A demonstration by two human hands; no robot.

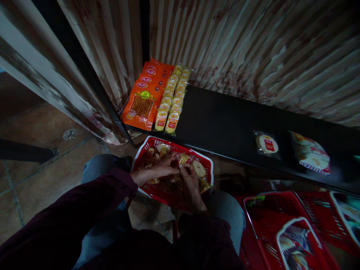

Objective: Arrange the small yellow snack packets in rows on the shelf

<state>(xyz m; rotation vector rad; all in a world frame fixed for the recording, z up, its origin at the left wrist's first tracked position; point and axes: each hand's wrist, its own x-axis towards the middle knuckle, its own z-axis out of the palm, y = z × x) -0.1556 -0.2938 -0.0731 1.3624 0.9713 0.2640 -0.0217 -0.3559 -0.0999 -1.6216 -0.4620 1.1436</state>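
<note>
Both hands are over a red basket (pixel 209 165) with a white rim, held between the knees. It contains wrapped snacks, among them a round pale packaged cake (pixel 198 168) just right of the fingers. My left hand (pixel 161 169) reaches in from the left with its fingers bent into a pinch. Close against it, my right hand (pixel 190 180) has thumb and fingers drawn together. A small reddish bit shows between the hands, too dark to name. What the fingertips hold is hidden.
On the black shelf (pixel 216 112) stand orange snack packets (pixel 143 97) and two rows of yellow wrapped cakes (pixel 172 99). A round wrapped cake (pixel 266 144) and a larger bag (pixel 311 153) lie farther right. Other red baskets (pixel 277 210) stand at lower right. A pleated curtain (pixel 239 48) hangs behind.
</note>
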